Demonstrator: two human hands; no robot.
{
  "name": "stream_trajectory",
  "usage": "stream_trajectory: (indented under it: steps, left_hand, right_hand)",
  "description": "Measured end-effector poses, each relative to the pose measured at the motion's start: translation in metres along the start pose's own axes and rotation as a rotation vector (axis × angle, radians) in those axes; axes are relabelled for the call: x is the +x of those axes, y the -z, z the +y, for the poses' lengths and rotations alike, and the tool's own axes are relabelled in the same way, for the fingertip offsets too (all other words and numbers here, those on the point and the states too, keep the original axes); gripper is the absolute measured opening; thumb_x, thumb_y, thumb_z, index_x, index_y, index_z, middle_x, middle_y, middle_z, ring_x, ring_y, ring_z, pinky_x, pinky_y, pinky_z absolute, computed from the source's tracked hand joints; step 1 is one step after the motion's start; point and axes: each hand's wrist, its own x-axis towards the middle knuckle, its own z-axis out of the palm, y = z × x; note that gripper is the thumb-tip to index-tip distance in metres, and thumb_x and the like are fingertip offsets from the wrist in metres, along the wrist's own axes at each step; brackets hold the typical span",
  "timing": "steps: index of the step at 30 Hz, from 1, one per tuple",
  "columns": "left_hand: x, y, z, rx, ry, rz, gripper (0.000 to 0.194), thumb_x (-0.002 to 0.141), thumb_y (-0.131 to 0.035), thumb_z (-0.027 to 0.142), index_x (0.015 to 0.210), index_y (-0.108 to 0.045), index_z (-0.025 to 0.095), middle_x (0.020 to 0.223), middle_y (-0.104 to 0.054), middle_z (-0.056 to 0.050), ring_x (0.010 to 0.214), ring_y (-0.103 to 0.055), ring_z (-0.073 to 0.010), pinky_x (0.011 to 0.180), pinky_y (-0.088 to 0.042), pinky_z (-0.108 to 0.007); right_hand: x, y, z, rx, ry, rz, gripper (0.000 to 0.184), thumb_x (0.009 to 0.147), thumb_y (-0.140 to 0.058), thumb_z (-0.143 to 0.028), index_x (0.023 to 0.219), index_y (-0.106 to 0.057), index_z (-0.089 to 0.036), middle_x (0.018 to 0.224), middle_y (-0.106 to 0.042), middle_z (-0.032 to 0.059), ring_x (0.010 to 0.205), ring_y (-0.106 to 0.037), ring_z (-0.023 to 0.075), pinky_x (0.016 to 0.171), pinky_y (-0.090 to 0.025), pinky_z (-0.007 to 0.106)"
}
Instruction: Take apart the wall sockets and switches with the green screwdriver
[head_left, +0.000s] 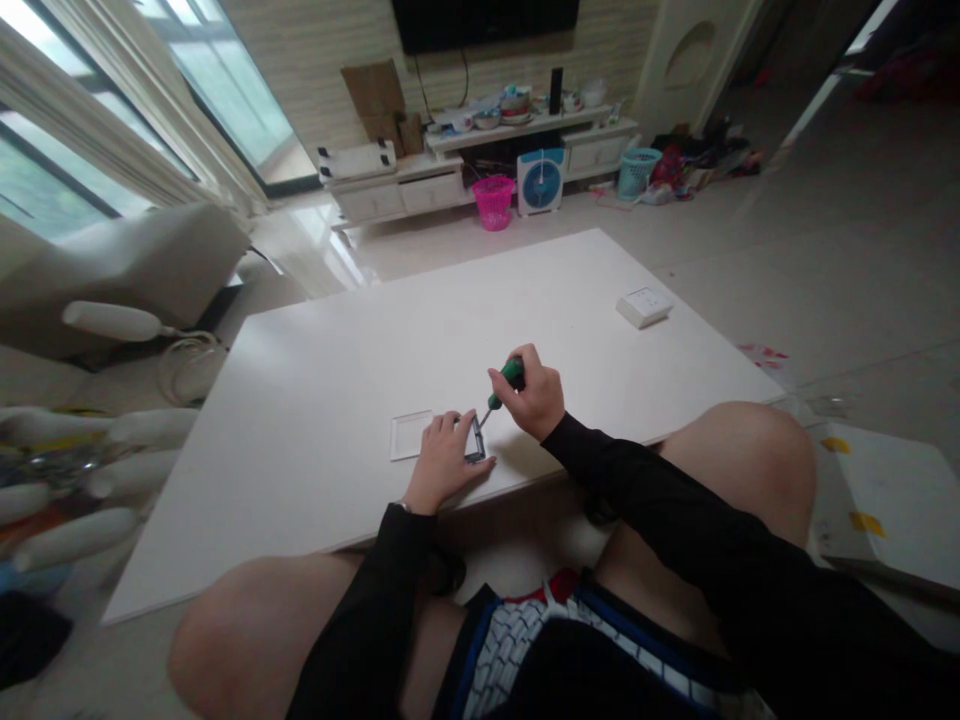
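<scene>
Right hand [536, 395]: grip clamped around the handle of a green screwdriver [512, 372], centre of frame, shaft slanting down-left. Tip is at the right edge of a small dark-edged part [478, 440]; too small to tell if it's seated in a screw.

Left hand [444, 452]: grip closed on that part, fingers over the far side, thumb along the near side, part pinned on the white table [337, 370] just below frame centre. Hand covers much of it, so can't see the full shape.

Just left of the left hand: a thin white rimmed piece [411, 416], lying flat on the table. Can't tell if it's an open frame or solid. White box [643, 307] sits on the table well apart, near its right edge.

Background, top of frame: pink basket [493, 203] on the floor, blue-and-white fan [541, 182] just right of it, light blue basket [636, 175] further right. All stand by a white cabinet [431, 193].
</scene>
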Motion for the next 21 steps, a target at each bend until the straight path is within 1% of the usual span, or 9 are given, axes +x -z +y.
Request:
stream_trajectory:
  steps: [4,7,15,21]
  left_hand:
    - [0.0,-0.002,-0.001,0.001,0.001,0.001,0.08,0.084,-0.075,0.057,0.15,-0.045,0.022,0.133,-0.055,-0.015,0.123,-0.05,-0.0373,0.107,-0.044,-0.053]
    - [0.0,-0.002,-0.001,0.005,-0.007,0.006,0.081,0.085,-0.074,0.058,0.15,-0.045,0.021,0.134,-0.054,-0.015,0.124,-0.049,-0.0378,0.109,-0.043,-0.054]
    - [0.0,-0.004,-0.002,0.017,-0.031,0.02,0.08,0.086,-0.073,0.057,0.151,-0.045,0.019,0.133,-0.055,-0.016,0.124,-0.05,-0.0381,0.109,-0.043,-0.054]
    - [0.0,-0.005,-0.004,0.035,-0.02,0.009,0.081,0.087,-0.073,0.057,0.151,-0.045,0.018,0.134,-0.055,-0.016,0.124,-0.05,-0.0371,0.109,-0.044,-0.053]
  right_hand:
    - [0.004,-0.006,0.024,0.052,-0.16,0.136,0.031,0.092,-0.059,-0.054,0.088,-0.043,-0.028,0.062,-0.052,-0.0061,0.054,-0.05,0.0158,0.058,-0.036,0.028]
    - [0.001,-0.007,0.039,0.093,-0.254,0.201,0.032,0.089,-0.06,-0.055,0.087,-0.042,-0.029,0.061,-0.049,-0.0072,0.056,-0.051,0.0168,0.059,-0.037,0.028]
    - [-0.01,-0.013,0.052,0.129,-0.357,0.284,0.034,0.088,-0.062,-0.056,0.086,-0.043,-0.028,0.061,-0.048,-0.0086,0.057,-0.052,0.0166,0.06,-0.039,0.028]
    - [-0.014,-0.022,0.079,0.129,-0.471,0.358,0.036,0.086,-0.057,-0.06,0.08,-0.039,-0.029,0.062,-0.048,-0.0081,0.059,-0.051,0.017,0.06,-0.041,0.029]
